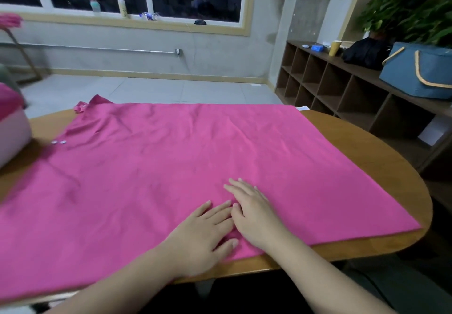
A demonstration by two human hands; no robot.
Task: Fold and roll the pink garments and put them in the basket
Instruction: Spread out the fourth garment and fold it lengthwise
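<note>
At the far left edge of the frame a pale pink basket [13,135] is cut off by the border, with something pink heaped in it; what that is I cannot make out. Just right of it two small metal snaps [58,142] sit on the pink garment [151,166], which lies spread flat over most of the wooden bench [381,157], its collar end toward the upper left and its lower left part running out of the frame.

In the lower middle the left hand [205,235] rests palm down on the cloth near the bench's front edge, fingers straight and slightly spread, gripping nothing. Touching it on the right, the right hand [254,215] also lies flat, fingers extended and close together, pressing the fabric.

This looks like the smoothing stage, before the first fold. The next move would likely call for taking hold of one long edge and bringing it over evenly, keeping the creases in the middle of the cloth from being trapped.

At the upper right a blue bag [420,73] stands on a cubby shelf [342,93], partly cut off by the frame. The garment's sleeves are not clearly visible.
</note>
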